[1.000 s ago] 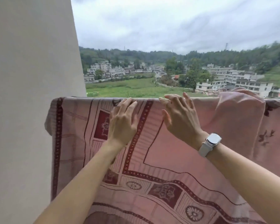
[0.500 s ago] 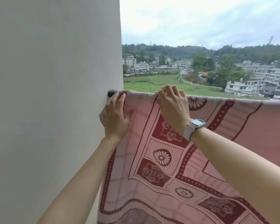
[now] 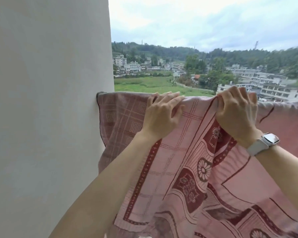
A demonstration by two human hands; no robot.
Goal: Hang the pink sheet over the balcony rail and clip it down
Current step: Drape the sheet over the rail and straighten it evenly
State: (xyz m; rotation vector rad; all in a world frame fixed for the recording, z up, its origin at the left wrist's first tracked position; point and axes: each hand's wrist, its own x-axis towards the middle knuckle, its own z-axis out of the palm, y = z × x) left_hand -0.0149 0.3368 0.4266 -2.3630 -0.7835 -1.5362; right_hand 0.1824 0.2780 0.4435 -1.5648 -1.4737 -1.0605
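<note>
While pink sheet (image 3: 187, 169) drapes rail, left hand (image 3: 162, 115) rests spread on it; right hand (image 3: 237, 112) apparently pinches fold.

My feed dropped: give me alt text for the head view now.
Pink sheet hangs over the balcony rail beside a white wall. Left hand lies flat on its top edge; right hand grips a bunched fold. No clips visible.

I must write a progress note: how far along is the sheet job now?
Done: the sheet already hangs over the rail, up to the wall. In hand: the left hand rests on the top edge, and the right hand grips a fold there. Left: clipping; no clip is visible.
</note>
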